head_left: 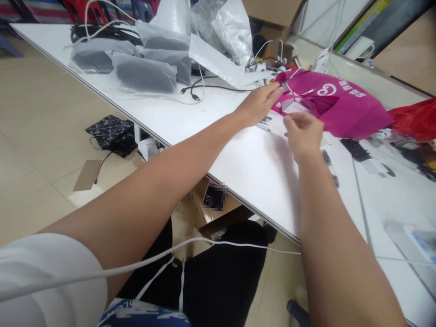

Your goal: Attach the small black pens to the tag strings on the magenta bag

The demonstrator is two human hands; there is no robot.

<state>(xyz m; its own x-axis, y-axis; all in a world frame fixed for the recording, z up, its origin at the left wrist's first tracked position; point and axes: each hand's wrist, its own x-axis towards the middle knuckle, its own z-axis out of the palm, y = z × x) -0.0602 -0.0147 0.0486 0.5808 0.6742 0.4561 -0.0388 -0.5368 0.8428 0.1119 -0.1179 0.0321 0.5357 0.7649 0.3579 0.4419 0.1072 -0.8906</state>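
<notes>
White surface (pixel 238 159), cluttered at 12 o'clock: grey pouches (pixel 143 72), cables | pink bag (pixel 347 106) at 1 o'clock | left hand (pixel 260 104) fingers touching bag edge, grip unclear | right hand (pixel 303 134) just beside bag, fingers curled, blurred, contents unclear

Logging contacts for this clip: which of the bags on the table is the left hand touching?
The magenta bag with white print; the left hand is at its edge. The red bag and grey wrapped pouches lie untouched.
</notes>
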